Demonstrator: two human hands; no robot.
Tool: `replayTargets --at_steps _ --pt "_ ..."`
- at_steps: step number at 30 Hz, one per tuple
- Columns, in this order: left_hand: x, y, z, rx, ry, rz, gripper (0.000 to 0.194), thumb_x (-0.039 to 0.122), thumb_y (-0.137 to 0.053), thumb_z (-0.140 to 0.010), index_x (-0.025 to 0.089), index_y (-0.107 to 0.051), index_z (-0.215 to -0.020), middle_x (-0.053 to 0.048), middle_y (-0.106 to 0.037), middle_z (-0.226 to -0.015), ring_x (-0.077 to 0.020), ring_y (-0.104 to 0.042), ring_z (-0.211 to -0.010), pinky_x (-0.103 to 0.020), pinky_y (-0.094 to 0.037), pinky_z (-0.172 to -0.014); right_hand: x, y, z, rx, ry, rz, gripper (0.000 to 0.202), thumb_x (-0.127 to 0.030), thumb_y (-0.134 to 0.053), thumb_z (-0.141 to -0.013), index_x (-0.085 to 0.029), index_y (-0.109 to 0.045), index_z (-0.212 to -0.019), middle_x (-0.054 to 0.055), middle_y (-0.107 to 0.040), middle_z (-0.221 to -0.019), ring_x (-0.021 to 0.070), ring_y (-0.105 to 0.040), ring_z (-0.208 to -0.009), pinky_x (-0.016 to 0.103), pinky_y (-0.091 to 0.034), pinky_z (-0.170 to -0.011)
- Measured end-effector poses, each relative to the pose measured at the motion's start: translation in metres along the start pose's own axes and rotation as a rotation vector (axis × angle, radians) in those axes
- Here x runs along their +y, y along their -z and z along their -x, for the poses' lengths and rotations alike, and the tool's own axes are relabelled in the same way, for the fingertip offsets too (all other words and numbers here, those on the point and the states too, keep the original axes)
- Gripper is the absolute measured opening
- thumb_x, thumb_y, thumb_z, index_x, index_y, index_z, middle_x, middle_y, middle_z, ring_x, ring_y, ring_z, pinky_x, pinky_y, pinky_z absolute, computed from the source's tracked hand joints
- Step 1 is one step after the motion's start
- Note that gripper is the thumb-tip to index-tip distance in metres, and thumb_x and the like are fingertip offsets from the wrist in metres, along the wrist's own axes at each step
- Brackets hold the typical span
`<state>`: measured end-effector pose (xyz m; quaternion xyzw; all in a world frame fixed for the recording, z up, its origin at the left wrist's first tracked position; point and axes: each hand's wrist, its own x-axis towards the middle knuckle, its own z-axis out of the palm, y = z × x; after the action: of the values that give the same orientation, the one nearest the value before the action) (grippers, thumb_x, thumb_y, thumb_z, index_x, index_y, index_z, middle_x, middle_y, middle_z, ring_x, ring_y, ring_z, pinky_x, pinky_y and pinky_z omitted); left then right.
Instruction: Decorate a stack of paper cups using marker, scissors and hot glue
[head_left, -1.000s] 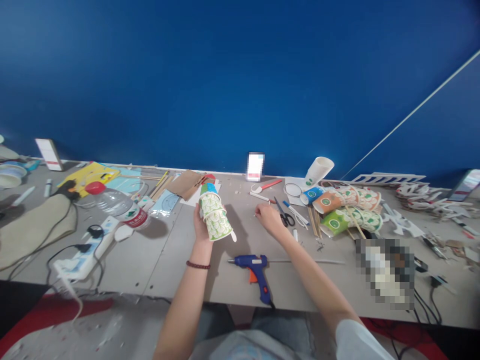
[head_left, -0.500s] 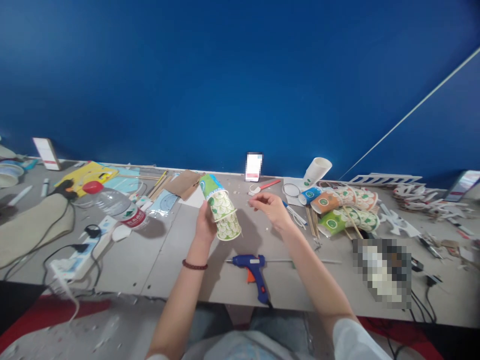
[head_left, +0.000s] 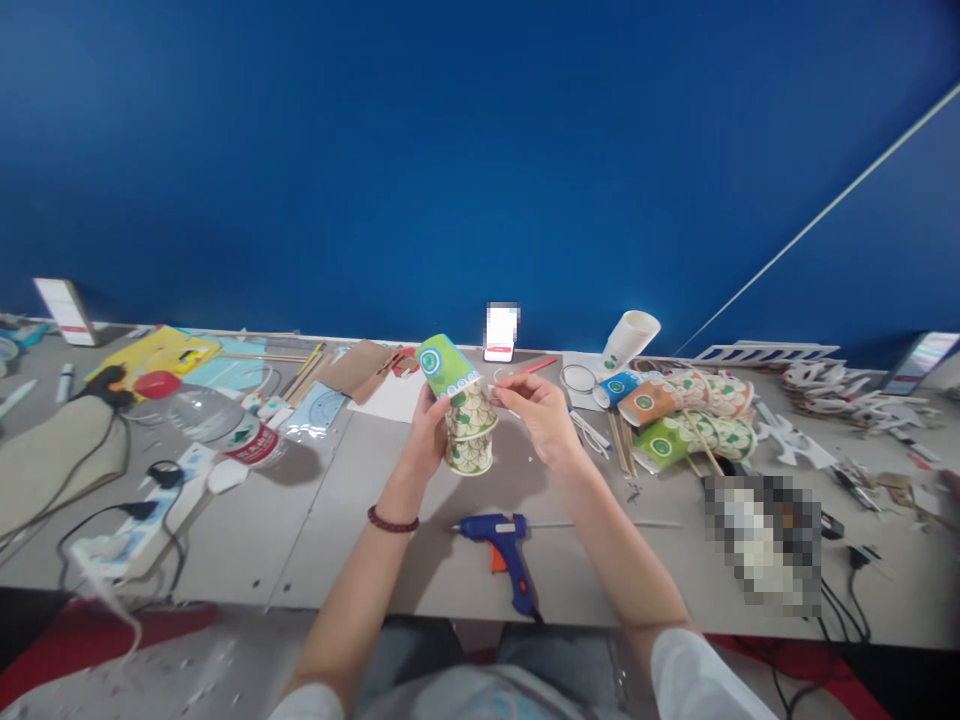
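My left hand (head_left: pixel 427 436) is wrapped round a stack of paper cups (head_left: pixel 469 425), green with a round logo at the top and a scale pattern below. The stack is tilted above the table. My right hand (head_left: pixel 536 412) is pinched close to the stack's right side; what its fingertips hold, if anything, is too small to name. Below both hands a blue glue gun (head_left: pixel 504 535) with an orange trigger lies on the table, a long glue stick reaching out to its right.
A water bottle (head_left: pixel 217 420) and a power strip (head_left: pixel 154 515) lie at left. More joined cups (head_left: pixel 679 395), a standing white cup (head_left: pixel 631 338) and wooden sticks (head_left: pixel 621 442) are at right. A phone (head_left: pixel 500 333) leans against the blue wall.
The cup stack in my left hand has turned and shifted right, showing its round green logo. My right hand's fingertips have come close to the stack. The camera view has shifted slightly.
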<state>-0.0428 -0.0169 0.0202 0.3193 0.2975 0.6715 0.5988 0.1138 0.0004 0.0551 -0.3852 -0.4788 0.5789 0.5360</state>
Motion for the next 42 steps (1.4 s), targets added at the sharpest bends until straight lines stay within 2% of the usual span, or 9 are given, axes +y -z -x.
replayTargets --at_steps 8,15,19,27,42 --pt "-0.013 0.009 0.0 0.054 0.021 0.008 0.049 0.04 -0.074 -0.067 0.022 -0.059 -0.11 -0.007 -0.067 -0.105 -0.0241 -0.063 -0.096 -0.038 -0.049 -0.084 0.011 0.003 -0.004 -0.021 -0.049 0.045 0.019 -0.028 -0.074 -0.065 -0.017 -0.067 -0.078 0.001 -0.068 -0.076 0.0141 -0.063 -0.075 0.031 -0.051 -0.077" --pt "-0.016 0.014 0.003 0.05 0.017 -0.003 0.05 0.04 -0.076 -0.066 0.023 -0.058 -0.11 -0.006 -0.067 -0.105 -0.0235 -0.063 -0.097 -0.038 -0.048 -0.087 0.011 -0.004 -0.001 0.02 0.002 0.167 0.023 -0.023 -0.069 -0.066 -0.018 -0.061 -0.087 0.0 -0.064 -0.073 0.0136 -0.061 -0.073 0.027 -0.049 -0.069" --pt "-0.017 0.014 0.003 0.059 0.018 -0.011 0.049 0.037 -0.076 -0.067 0.024 -0.058 -0.11 -0.006 -0.067 -0.107 -0.0243 -0.062 -0.101 -0.037 -0.048 -0.088 0.011 -0.004 0.0 0.029 0.033 0.246 0.023 -0.024 -0.066 -0.066 -0.018 -0.059 -0.088 -0.001 -0.063 -0.069 0.0142 -0.061 -0.069 0.027 -0.05 -0.066" --pt "-0.016 0.011 0.005 0.035 0.005 0.012 0.052 0.033 -0.079 -0.063 0.024 -0.058 -0.11 -0.006 -0.068 -0.105 -0.0246 -0.063 -0.097 -0.037 -0.049 -0.086 0.01 -0.002 -0.001 0.033 0.054 0.305 0.022 -0.024 -0.064 -0.066 -0.019 -0.058 -0.087 -0.002 -0.063 -0.068 0.0142 -0.062 -0.067 0.028 -0.05 -0.065" --pt "-0.019 0.013 0.004 0.016 0.014 -0.005 0.054 0.033 -0.079 -0.064 0.024 -0.058 -0.112 -0.007 -0.067 -0.105 -0.0256 -0.063 -0.099 -0.038 -0.048 -0.088 0.012 -0.001 -0.001 0.04 0.099 0.373 0.022 -0.024 -0.063 -0.067 -0.019 -0.058 -0.088 0.0 -0.063 -0.072 0.016 -0.063 -0.075 0.029 -0.051 -0.066"
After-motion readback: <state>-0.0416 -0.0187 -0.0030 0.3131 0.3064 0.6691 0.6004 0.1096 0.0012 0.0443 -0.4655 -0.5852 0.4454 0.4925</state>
